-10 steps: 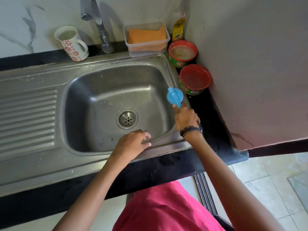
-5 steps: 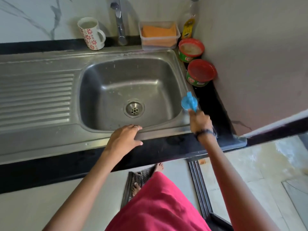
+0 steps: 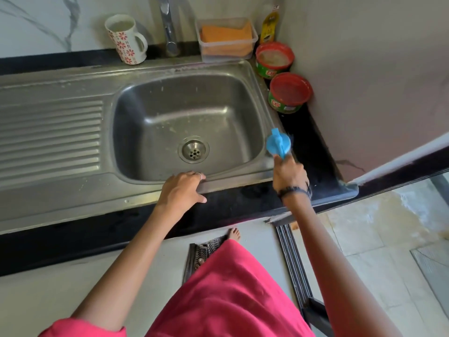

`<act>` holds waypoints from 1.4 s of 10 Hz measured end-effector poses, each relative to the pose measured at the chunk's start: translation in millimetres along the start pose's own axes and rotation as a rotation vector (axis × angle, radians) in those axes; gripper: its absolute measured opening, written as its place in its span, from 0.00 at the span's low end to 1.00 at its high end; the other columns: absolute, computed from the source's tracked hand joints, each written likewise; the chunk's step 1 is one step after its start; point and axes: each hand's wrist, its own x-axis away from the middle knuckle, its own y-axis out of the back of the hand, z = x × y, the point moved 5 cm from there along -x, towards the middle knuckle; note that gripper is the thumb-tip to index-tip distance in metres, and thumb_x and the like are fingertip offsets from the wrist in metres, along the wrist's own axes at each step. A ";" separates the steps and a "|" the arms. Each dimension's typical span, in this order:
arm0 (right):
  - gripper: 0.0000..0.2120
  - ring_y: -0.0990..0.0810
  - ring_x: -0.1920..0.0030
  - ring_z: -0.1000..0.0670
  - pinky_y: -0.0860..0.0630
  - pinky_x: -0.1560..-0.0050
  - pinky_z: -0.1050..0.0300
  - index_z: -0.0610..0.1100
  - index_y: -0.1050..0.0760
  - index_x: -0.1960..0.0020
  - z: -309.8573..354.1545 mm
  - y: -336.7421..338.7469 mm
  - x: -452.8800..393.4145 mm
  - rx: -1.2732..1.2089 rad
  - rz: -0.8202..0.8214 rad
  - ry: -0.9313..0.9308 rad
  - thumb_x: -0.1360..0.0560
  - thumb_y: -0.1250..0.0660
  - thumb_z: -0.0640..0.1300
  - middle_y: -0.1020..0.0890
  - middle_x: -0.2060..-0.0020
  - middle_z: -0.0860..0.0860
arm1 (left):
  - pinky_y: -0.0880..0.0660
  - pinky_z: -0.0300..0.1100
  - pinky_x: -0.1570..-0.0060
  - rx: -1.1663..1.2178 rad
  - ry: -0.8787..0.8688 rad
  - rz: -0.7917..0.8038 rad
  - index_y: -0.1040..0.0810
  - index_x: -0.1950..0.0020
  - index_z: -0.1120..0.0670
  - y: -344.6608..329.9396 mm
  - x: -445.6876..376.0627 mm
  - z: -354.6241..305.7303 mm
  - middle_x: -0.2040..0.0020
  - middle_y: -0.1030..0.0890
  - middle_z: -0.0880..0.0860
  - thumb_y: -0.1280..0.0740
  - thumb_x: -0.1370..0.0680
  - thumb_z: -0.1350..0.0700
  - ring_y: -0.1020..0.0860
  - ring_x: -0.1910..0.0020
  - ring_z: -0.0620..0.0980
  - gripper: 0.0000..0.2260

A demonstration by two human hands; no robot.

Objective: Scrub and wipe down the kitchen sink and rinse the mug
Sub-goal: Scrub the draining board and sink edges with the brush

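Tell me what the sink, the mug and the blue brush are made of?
Sink: looks like stainless steel, grey and brushed with soft reflections. Mug: probably glazed ceramic, glossy white with red flowers. Brush: seems moulded plastic, bright blue and smooth; its bristles are too blurred to tell. The right hand grips it.

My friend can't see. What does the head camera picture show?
A person's right hand holds a blue scrub brush at the right rim of a steel sink, while the left hand rests on its front edge. A flowered mug stands behind the sink, left of the tap.
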 end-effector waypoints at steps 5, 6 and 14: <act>0.23 0.30 0.64 0.47 0.34 0.61 0.56 0.38 0.30 0.39 -3.7 -2.3 18.8 0.000 0.138 0.026 0.19 0.49 0.55 0.29 0.60 0.45 | 0.31 0.46 0.41 -0.114 0.047 0.121 0.27 0.36 0.53 7.9 -19.3 -7.8 0.40 0.22 0.51 0.28 0.29 0.50 0.24 0.42 0.52 0.22; 0.23 0.26 0.62 0.43 0.33 0.60 0.56 0.37 0.27 0.42 7.5 16.6 -2.5 0.033 0.139 0.074 0.20 0.47 0.56 0.23 0.54 0.39 | 0.32 0.45 0.41 -0.064 0.051 0.137 0.27 0.37 0.51 16.9 -36.3 -12.4 0.40 0.23 0.50 0.33 0.25 0.47 0.24 0.42 0.51 0.19; 0.19 0.24 0.40 0.41 0.26 0.41 0.49 0.41 0.28 0.36 132.2 56.7 -304.9 -0.157 0.020 0.180 0.25 0.40 0.47 0.23 0.40 0.42 | 0.40 0.41 0.32 0.252 -0.065 -0.241 0.43 0.25 0.50 99.6 -147.3 -92.4 0.24 0.45 0.47 0.39 0.20 0.55 0.41 0.27 0.48 0.25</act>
